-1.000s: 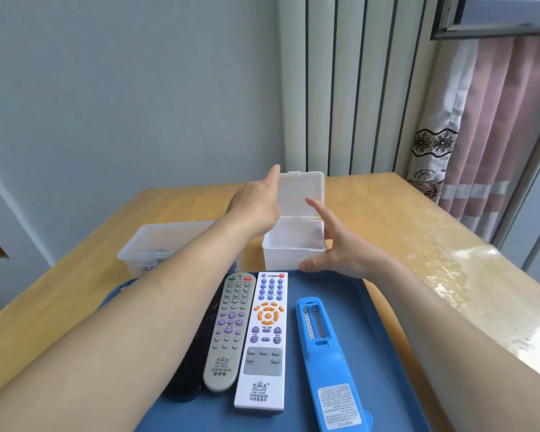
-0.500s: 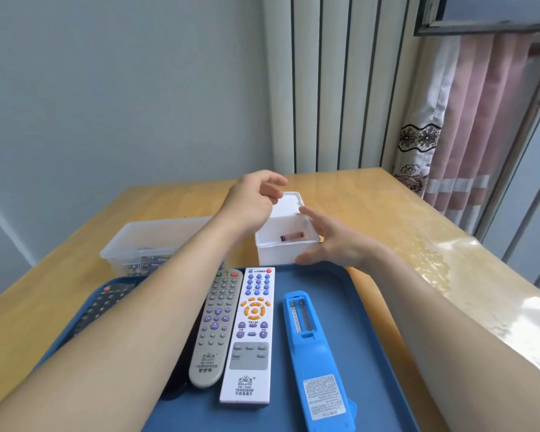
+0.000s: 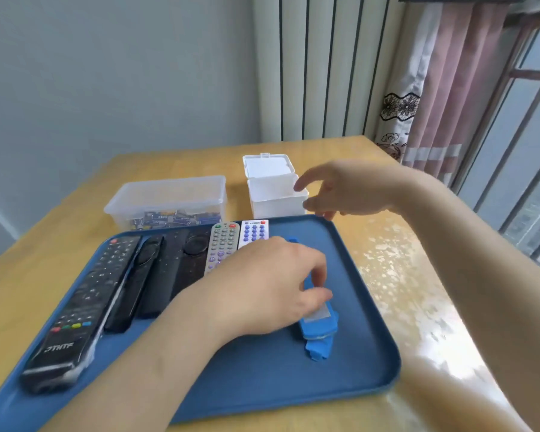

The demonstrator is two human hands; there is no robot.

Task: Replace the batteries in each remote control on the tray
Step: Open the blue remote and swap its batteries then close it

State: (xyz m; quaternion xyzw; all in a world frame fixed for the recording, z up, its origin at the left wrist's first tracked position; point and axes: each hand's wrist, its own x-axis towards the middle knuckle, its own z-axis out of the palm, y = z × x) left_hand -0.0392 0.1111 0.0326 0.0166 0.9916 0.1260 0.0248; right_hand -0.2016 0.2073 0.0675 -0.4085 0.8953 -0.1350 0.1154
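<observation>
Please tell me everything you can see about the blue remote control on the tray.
The blue remote looks like bright blue plastic. It lies on the blue tray, back up, with a pale label near its near end. A blue piece sticks out under that end. The left hand grips its middle and hides most of it.

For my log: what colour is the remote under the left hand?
Blue; the remote shows best in head view.

Black remotes (image 3: 85, 307), a grey remote (image 3: 223, 241) and a white remote (image 3: 254, 230) are lying side by side on the tray (image 3: 368, 307); a blue remote (image 3: 320, 325) is lying rightmost.
</observation>
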